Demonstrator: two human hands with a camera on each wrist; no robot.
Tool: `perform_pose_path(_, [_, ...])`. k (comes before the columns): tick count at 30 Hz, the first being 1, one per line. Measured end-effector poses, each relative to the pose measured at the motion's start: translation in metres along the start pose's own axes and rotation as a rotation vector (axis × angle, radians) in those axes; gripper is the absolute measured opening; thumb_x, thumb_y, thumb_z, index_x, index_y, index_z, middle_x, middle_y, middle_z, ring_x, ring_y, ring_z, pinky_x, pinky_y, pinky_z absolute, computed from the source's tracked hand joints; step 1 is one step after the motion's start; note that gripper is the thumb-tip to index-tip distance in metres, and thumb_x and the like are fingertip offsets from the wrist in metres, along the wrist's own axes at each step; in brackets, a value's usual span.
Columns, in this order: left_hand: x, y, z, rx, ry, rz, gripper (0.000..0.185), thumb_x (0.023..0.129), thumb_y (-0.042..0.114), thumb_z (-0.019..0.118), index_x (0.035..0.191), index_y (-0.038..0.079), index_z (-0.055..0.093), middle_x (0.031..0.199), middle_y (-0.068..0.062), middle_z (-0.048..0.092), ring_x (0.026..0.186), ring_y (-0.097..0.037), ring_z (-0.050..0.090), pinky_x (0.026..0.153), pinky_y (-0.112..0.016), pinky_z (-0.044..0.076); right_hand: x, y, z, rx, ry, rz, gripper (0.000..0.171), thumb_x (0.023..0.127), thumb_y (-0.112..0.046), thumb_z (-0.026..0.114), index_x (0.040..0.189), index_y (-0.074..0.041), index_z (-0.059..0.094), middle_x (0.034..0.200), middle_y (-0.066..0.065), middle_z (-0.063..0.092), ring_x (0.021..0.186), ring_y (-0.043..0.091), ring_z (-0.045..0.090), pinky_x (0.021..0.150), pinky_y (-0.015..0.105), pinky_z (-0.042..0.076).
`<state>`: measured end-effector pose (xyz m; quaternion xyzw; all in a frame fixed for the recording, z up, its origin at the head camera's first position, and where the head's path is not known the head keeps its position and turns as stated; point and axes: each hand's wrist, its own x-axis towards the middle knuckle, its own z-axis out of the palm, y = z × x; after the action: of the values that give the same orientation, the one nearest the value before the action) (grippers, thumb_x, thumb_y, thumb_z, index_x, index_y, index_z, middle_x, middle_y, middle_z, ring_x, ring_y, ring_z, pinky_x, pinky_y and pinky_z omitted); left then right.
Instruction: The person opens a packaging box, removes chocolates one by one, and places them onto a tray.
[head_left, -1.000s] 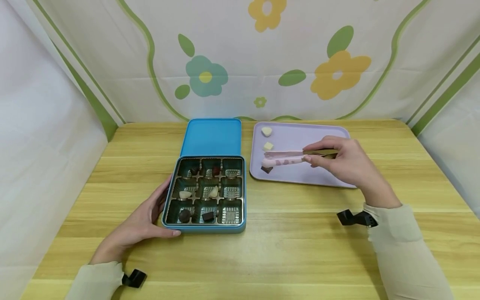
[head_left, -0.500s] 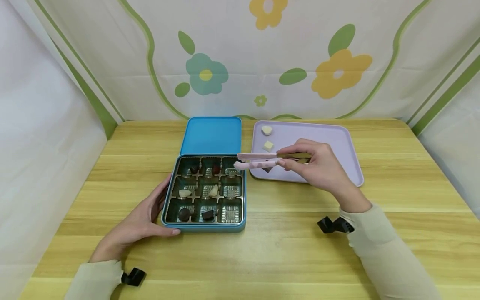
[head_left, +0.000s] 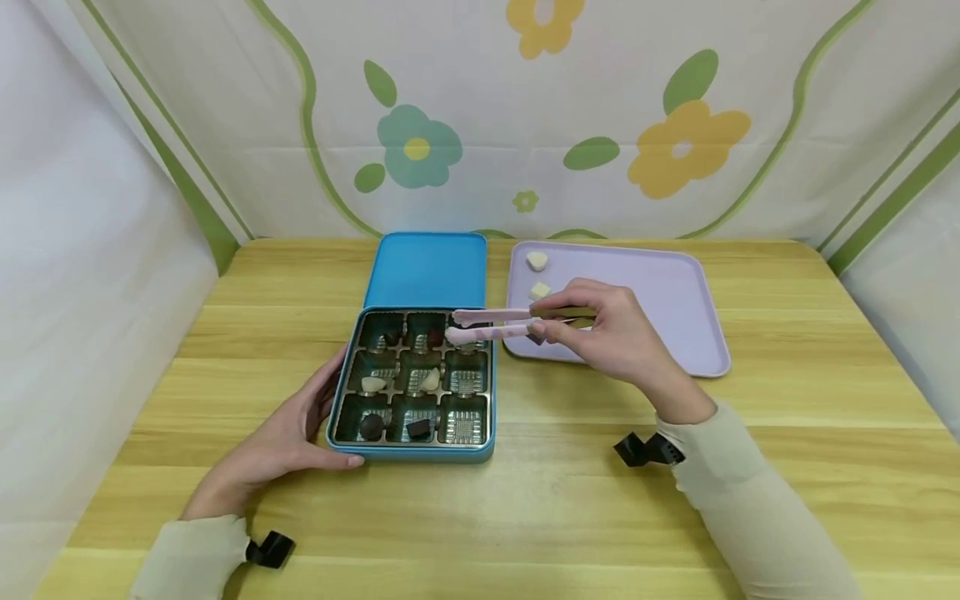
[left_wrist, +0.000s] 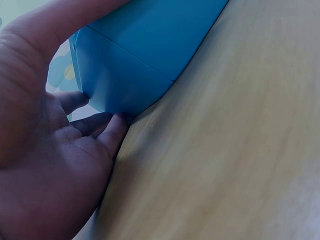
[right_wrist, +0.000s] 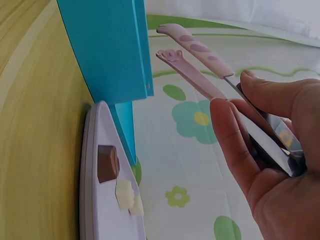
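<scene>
My right hand (head_left: pixel 607 333) pinches metal tongs (right_wrist: pixel 192 57) with pink paw-shaped tips, thumb on one arm and fingers on the other. Parted and with nothing between them, the tips reach over the back right compartment of a blue tin (head_left: pixel 420 454), partly hiding it. A gold divided insert (head_left: pixel 465 429) lines the tin. Chocolates lie in its left and middle columns: a dark round one (head_left: pixel 372 427), a dark block (head_left: pixel 418 428), a white piece (head_left: pixel 430 380) and several others. My left hand (head_left: pixel 273 446) holds the tin's front left corner, thumb along the front, fingers (left_wrist: pixel 115 132) against the side.
A lilac tray (head_left: pixel 660 292) stands right of the tin. It bears a white heart-like piece (head_left: pixel 537 261), a white square (head_left: pixel 539 291) and a brown chocolate (right_wrist: pixel 107 164). The tin's blue lid (head_left: pixel 427 271) lies behind it, near a flowered cloth backdrop (head_left: pixel 480 108).
My right hand has carried the tongs leftward, from above the brown chocolate on the tray to over the tin's back right compartment. My left hand stays on the tin.
</scene>
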<state>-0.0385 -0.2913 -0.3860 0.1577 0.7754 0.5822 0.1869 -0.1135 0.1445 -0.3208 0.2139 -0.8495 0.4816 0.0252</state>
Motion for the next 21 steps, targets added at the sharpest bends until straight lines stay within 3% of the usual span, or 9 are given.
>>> perform_pose_path(4, [0.000, 0.000, 0.002, 0.005, -0.001, -0.005, 0.136, 0.078, 0.000, 0.094, 0.175, 0.034, 0.004, 0.183, -0.009, 0.006, 0.152, 0.013, 0.028, 0.115, -0.004, 0.032, 0.006, -0.006, 0.009, 0.010, -0.012, -0.018, 0.019, 0.095, -0.012, 0.084, 0.114, -0.010, 0.084, 0.104, 0.001, 0.079, 0.085, 0.013, 0.073, 0.071, 0.026, 0.061])
perform_pose_path(9, [0.000, 0.000, 0.003, -0.004, -0.003, 0.000, 0.137, 0.078, -0.001, 0.094, 0.175, 0.034, 0.004, 0.183, -0.008, 0.005, 0.153, 0.013, 0.027, 0.115, -0.005, 0.032, 0.022, -0.020, 0.020, -0.107, -0.061, -0.132, 0.017, 0.094, -0.014, 0.085, 0.110, -0.009, 0.085, 0.103, 0.004, 0.080, 0.083, 0.015, 0.068, 0.069, 0.031, 0.056])
perform_pose_path(15, [-0.001, 0.000, 0.006, -0.024, -0.010, 0.008, 0.137, 0.078, -0.002, 0.093, 0.175, 0.033, 0.003, 0.184, -0.008, 0.003, 0.153, 0.013, 0.027, 0.115, -0.005, 0.033, 0.047, -0.044, 0.028, -0.283, -0.186, -0.230, 0.014, 0.095, -0.015, 0.082, 0.105, -0.005, 0.085, 0.102, 0.009, 0.081, 0.087, 0.022, 0.069, 0.075, 0.036, 0.054])
perform_pose_path(21, [0.001, 0.000, 0.010, -0.031, -0.019, 0.009, 0.136, 0.079, -0.001, 0.093, 0.175, 0.033, 0.002, 0.184, -0.006, 0.002, 0.155, 0.012, 0.025, 0.117, -0.005, 0.031, 0.065, -0.068, 0.030, -0.431, -0.330, -0.217, 0.014, 0.098, -0.015, 0.079, 0.106, -0.005, 0.085, 0.103, 0.011, 0.078, 0.092, 0.026, 0.069, 0.079, 0.038, 0.058])
